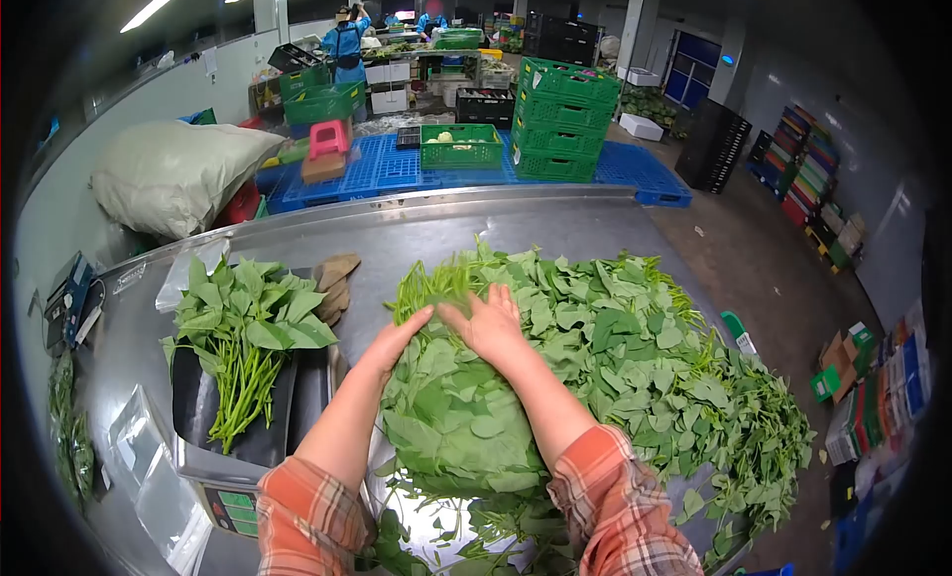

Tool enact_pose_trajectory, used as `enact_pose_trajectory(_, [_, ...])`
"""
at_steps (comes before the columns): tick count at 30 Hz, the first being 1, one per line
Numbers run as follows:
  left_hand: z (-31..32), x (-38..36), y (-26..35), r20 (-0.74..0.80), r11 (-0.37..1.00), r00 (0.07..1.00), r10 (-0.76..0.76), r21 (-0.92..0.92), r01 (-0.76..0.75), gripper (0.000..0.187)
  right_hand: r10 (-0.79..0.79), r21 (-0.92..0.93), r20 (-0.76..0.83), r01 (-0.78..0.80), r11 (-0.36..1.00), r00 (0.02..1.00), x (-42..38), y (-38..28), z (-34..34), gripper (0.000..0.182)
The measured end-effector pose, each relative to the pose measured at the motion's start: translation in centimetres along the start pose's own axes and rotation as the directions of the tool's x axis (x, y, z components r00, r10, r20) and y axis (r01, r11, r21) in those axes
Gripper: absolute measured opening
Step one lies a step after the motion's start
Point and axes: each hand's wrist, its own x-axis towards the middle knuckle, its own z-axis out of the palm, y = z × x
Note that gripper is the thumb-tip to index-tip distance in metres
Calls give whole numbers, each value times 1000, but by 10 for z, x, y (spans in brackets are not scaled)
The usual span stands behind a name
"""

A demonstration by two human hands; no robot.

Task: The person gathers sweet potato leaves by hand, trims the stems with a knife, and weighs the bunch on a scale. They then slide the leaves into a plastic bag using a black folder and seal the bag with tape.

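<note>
A thick bunch of leafy greens (456, 417) lies in front of me, its leaves pressed together toward me and its green stems (436, 284) pointing away. On the left side of the bunch rests my left hand (405, 336), fingers stretched toward the stem end. My right hand (488, 326) lies over the top with fingers spread, its thumb side blurred near the left fingertips. A large heap of loose leafy greens (635, 368) spreads along the right of the bunch. Some loose leaves and a shiny pale surface show between my forearms.
At left, another bunch of greens (253, 328) lies on a scale (230, 507). Brown gloves (337, 287) sit behind it, and clear plastic bags (149, 487) lie at the table's left. Green crates (565, 120) stand on blue pallets (387, 170) beyond the metal table (397, 229). People work farther back.
</note>
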Motion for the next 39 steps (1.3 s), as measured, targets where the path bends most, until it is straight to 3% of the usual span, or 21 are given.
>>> enact_pose_trajectory(3, [5,-26,1,1,971,972,233,-50,-233,57,-210,702,95,84,707,973,-4,2,-8,76])
enact_pose_trajectory(5, [9,-51,9,21,926,926,376,-53,-374,66,-84,877,-44,79,474,995,-29,-9,-35,75])
enact_pose_trajectory(7, [18,-77,10,29,860,860,509,21,-510,77,46,971,-80,67,232,996,-49,-1,-52,78])
enact_pose_trajectory(9, [29,-105,9,39,758,776,629,193,-624,89,46,913,-315,289,287,948,-75,6,-56,80])
enact_pose_trajectory(10, [32,-120,3,66,685,730,680,297,-665,97,17,963,-260,258,83,965,-103,-9,-78,84])
enact_pose_trajectory(12, [46,-162,-3,155,565,648,746,368,-738,110,-111,925,-379,376,-47,919,-157,-25,-93,94])
enact_pose_trajectory(14, [57,-196,-10,363,346,512,778,433,-832,116,-414,818,-459,556,150,786,-203,-9,-89,105])
enact_pose_trajectory(15, [62,-210,-15,457,255,454,765,432,-865,118,-418,837,-428,526,151,801,-223,-8,-90,107])
enact_pose_trajectory(16, [64,-223,-24,496,380,511,702,346,-858,117,-421,855,-397,495,153,816,-243,-8,-90,111])
enact_pose_trajectory(18, [69,-243,-37,556,553,585,590,249,-795,114,-315,917,-327,380,123,891,-276,-1,-77,109])
enact_pose_trajectory(20, [71,-249,-48,489,502,681,545,460,-733,109,-176,912,-350,378,160,920,-296,3,-65,107])
enact_pose_trajectory(22, [77,-254,-51,410,349,734,541,685,-640,102,-72,832,-425,421,360,902,-296,4,-64,93])
enact_pose_trajectory(23, [81,-248,-48,405,359,737,541,681,-638,100,86,864,-362,299,405,928,-287,4,-65,85])
enact_pose_trajectory(25, [92,-228,-36,398,383,746,533,673,-633,95,286,943,-238,151,296,928,-258,5,-70,66])
enact_pose_trajectory(26, [98,-223,-22,396,291,691,605,698,-654,95,314,978,-177,132,159,933,-242,7,-77,58])
enact_pose_trajectory(29, [112,-239,32,468,-28,486,738,740,-672,91,41,916,-347,329,229,937,-230,-24,-128,52])
enact_pose_trajectory(31, [118,-255,25,544,-193,242,803,622,-759,91,-11,912,-369,364,187,929,-242,-35,-142,54])
enact_pose_trajectory(34, [120,-272,-6,574,-195,197,795,549,-813,90,12,928,-365,363,84,931,-281,-37,-141,63])
enact_pose_trajectory(37, [106,-262,-40,541,229,381,750,327,-917,93,-57,929,-328,333,161,943,-310,-32,-118,72])
enact_pose_trajectory(38, [102,-263,-55,536,269,390,749,291,-918,95,-144,903,-331,357,237,933,-318,-26,-109,74])
enact_pose_trajectory(39, [99,-267,-68,531,308,399,747,255,-917,96,-243,914,-319,365,177,916,-325,-23,-101,72])
